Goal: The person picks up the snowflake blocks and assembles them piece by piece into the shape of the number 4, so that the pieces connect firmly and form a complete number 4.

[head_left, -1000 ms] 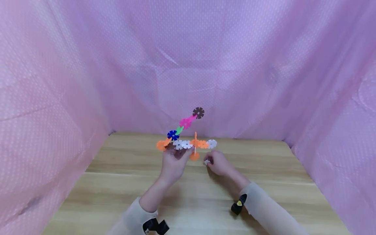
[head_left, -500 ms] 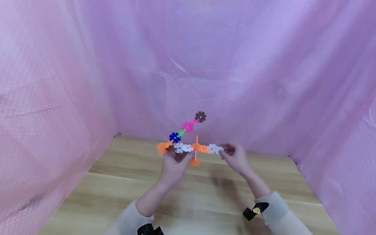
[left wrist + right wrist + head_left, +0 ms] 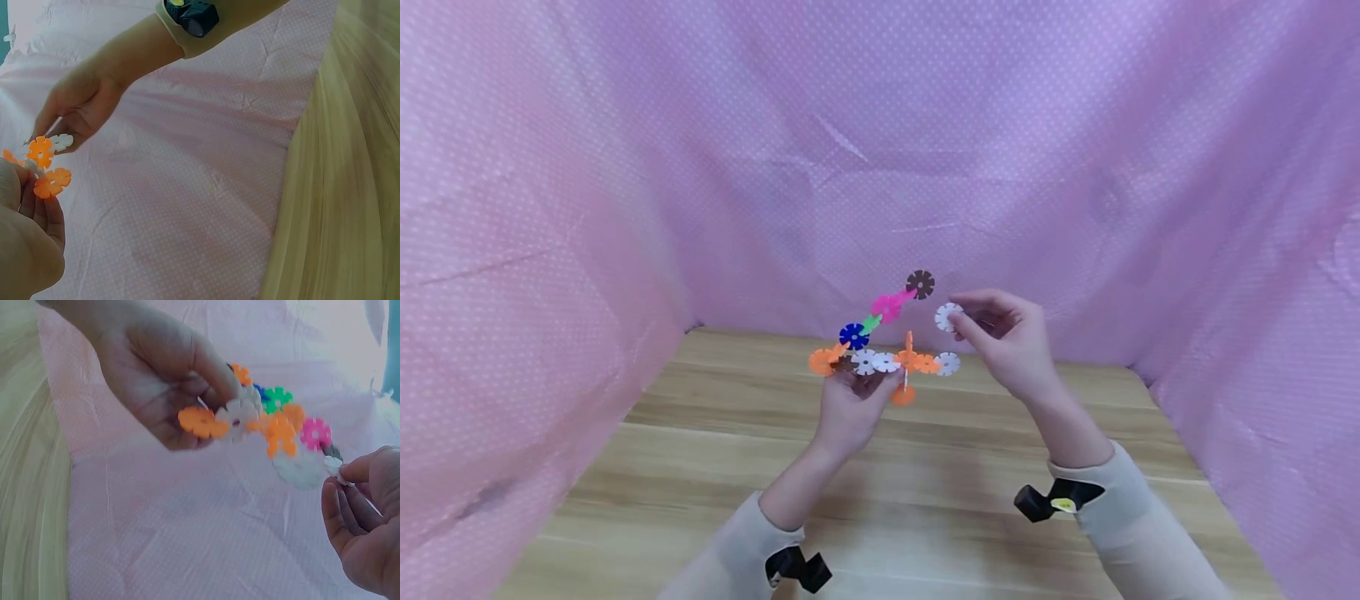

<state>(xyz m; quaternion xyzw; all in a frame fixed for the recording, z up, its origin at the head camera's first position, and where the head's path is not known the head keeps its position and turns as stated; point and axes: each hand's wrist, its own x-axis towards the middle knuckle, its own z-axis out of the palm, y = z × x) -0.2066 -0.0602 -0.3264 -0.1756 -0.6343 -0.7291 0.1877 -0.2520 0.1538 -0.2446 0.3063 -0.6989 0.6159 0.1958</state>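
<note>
My left hand (image 3: 852,412) grips a chain of slotted snowflake discs from below, near its white discs (image 3: 864,362). An orange disc (image 3: 822,362) sits at the chain's left end. From there a branch climbs through a blue disc (image 3: 853,337), a green one (image 3: 871,324) and a pink one (image 3: 886,309) to a dark brown disc (image 3: 920,284). Orange discs cross at the right part, and a white disc (image 3: 947,364) ends it. Above that end, my right hand (image 3: 1018,346) pinches a loose white disc (image 3: 948,317) between thumb and fingers, apart from the chain.
A wooden table (image 3: 700,475) lies under the hands. Pink dotted sheeting (image 3: 737,208) hangs around its back and both sides. Black cameras are strapped on the left cuff (image 3: 797,569) and the right cuff (image 3: 1060,498).
My right hand rose from low over the table to the chain's right end, then up above it with the white disc in its fingers. The left hand stays almost in place.
</note>
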